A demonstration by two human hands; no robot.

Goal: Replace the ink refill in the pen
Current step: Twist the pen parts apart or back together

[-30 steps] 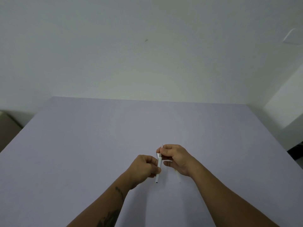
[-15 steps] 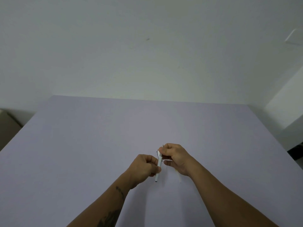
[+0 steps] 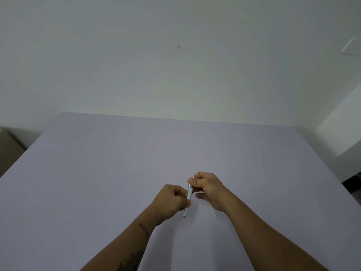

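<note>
A slim white pen (image 3: pixel 188 200) stands nearly upright above the lilac table (image 3: pixel 117 173), its dark end pointing down and a thin metal tip showing at the top. My left hand (image 3: pixel 169 202) is closed around the pen's lower barrel. My right hand (image 3: pixel 208 187) pinches the pen's upper end between thumb and fingers. A pale thin stick, possibly a refill (image 3: pixel 213 211), lies on the table under my right wrist, partly hidden.
The table's far edge meets a plain white wall (image 3: pixel 175 65). A brown object (image 3: pixel 7 149) stands beyond the table's left edge, and a white ledge (image 3: pixel 343 126) rises at the right.
Both hands stay on the pen in nearly the same place; the right hand's fingers have shifted slightly at the pen's top end.
</note>
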